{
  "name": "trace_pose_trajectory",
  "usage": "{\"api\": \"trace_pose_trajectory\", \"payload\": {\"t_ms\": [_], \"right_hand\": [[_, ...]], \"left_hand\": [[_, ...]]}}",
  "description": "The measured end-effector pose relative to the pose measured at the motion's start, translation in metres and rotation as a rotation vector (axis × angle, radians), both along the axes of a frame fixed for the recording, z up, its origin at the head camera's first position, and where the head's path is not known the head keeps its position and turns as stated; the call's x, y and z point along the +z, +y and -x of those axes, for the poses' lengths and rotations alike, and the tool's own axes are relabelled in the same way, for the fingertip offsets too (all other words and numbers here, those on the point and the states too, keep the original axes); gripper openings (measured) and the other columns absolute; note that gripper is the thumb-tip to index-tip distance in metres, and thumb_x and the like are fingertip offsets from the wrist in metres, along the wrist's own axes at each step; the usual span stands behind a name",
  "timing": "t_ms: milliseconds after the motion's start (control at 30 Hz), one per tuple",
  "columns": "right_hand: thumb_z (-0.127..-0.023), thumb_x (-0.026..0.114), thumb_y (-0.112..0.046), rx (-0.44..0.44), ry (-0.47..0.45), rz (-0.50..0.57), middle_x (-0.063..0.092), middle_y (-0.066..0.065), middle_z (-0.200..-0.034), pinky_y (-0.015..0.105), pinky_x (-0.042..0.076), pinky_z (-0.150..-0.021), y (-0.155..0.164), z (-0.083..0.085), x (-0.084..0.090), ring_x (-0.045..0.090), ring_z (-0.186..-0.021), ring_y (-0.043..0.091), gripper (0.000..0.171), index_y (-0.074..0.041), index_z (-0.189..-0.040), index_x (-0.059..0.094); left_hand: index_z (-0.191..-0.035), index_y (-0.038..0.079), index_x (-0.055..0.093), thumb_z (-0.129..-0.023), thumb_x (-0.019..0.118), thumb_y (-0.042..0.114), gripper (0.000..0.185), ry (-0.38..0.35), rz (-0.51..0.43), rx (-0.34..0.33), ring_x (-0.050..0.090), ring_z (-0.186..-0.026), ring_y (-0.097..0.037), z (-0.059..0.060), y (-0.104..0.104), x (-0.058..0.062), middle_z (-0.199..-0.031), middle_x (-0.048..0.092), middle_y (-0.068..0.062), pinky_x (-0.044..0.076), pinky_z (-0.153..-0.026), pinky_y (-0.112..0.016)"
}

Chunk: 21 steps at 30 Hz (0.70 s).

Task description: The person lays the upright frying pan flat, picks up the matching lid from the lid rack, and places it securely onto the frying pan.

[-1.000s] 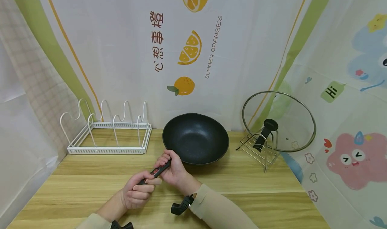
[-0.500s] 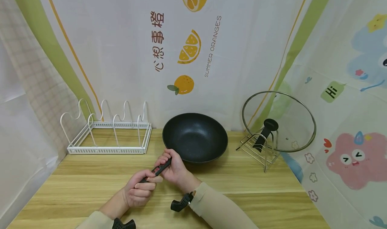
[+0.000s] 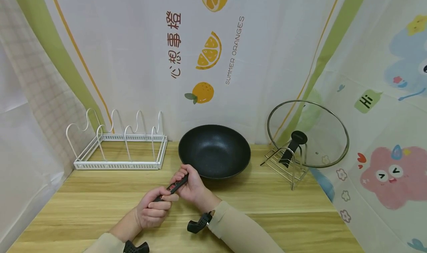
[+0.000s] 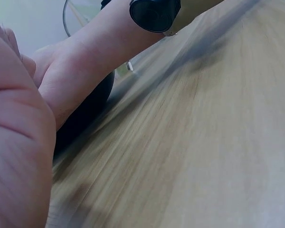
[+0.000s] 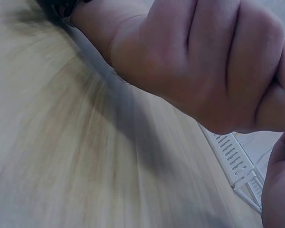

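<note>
A black wok (image 3: 215, 151) is at the back middle of the wooden table in the head view, its handle (image 3: 174, 186) slanting toward the person. My left hand (image 3: 156, 209) grips the handle near its end. Closer to the bowl, my right hand (image 3: 191, 185) holds the same handle, fingers curled round it. Red markings show on the stretch between the hands. The left wrist view has the dark wok side (image 4: 88, 111) behind the right forearm. In the right wrist view the curled left hand (image 5: 218, 61) fills the top.
On the left stands a white wire rack (image 3: 118, 166) with upright loops. A glass lid (image 3: 325, 134) with a black knob leans in a small metal stand (image 3: 293, 171) on the right. Printed cloth (image 3: 143, 60) hangs behind the wooden table (image 3: 83, 208).
The wok has shifted very slightly up and left in the head view, and the left hand has risen a little with the handle. Both hands keep their grip.
</note>
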State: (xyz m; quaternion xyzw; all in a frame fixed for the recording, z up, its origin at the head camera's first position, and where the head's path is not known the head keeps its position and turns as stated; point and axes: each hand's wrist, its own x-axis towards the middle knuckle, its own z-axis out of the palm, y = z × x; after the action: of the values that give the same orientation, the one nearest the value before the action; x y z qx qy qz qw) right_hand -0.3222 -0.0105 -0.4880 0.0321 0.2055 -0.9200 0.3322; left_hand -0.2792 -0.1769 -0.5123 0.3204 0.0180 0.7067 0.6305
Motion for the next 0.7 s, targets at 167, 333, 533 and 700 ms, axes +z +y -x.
{"api": "trace_pose_trajectory", "payload": {"t_ms": [167,333,533,700], "right_hand": [[-0.117,0.039,-0.026,-0.020,0.008,-0.044,0.043,-0.012,-0.063,0.013,0.041,-0.070,-0.001,0.000,0.001,0.049,-0.057,0.002,0.052,-0.021,-0.065,0.038],[-0.116,0.043,-0.028,-0.039,0.044,-0.104,0.047,-0.011,-0.066,0.017,0.046,-0.076,0.001,0.000,0.000,0.052,-0.064,0.003,0.049,-0.022,-0.068,0.042],[-0.116,0.042,-0.028,-0.044,0.068,-0.138,0.049,-0.011,-0.067,0.019,0.046,-0.078,0.001,0.002,-0.001,0.052,-0.067,0.003,0.047,-0.022,-0.069,0.044],[-0.115,0.042,-0.029,-0.041,0.076,-0.147,0.050,-0.011,-0.067,0.020,0.047,-0.079,0.001,0.003,-0.003,0.053,-0.068,0.003,0.047,-0.022,-0.069,0.044]], "left_hand": [[-0.089,0.023,0.028,-0.116,0.034,0.029,0.029,0.011,0.004,0.049,0.031,-0.036,0.000,-0.002,-0.001,0.001,-0.062,0.034,0.011,0.020,-0.030,-0.015],[-0.102,0.020,0.038,-0.116,0.033,0.028,0.017,0.001,0.039,0.151,0.030,-0.038,0.000,-0.008,-0.001,0.007,-0.065,0.033,0.011,0.018,-0.032,-0.013],[-0.106,0.017,0.041,-0.116,0.032,0.026,0.017,-0.009,0.059,0.208,0.030,-0.039,-0.001,-0.012,0.001,0.012,-0.065,0.032,0.010,0.016,-0.032,-0.013],[-0.105,0.017,0.041,-0.116,0.031,0.027,0.017,-0.010,0.063,0.219,0.029,-0.040,-0.001,-0.014,0.001,0.014,-0.066,0.032,0.010,0.016,-0.033,-0.013]]}}
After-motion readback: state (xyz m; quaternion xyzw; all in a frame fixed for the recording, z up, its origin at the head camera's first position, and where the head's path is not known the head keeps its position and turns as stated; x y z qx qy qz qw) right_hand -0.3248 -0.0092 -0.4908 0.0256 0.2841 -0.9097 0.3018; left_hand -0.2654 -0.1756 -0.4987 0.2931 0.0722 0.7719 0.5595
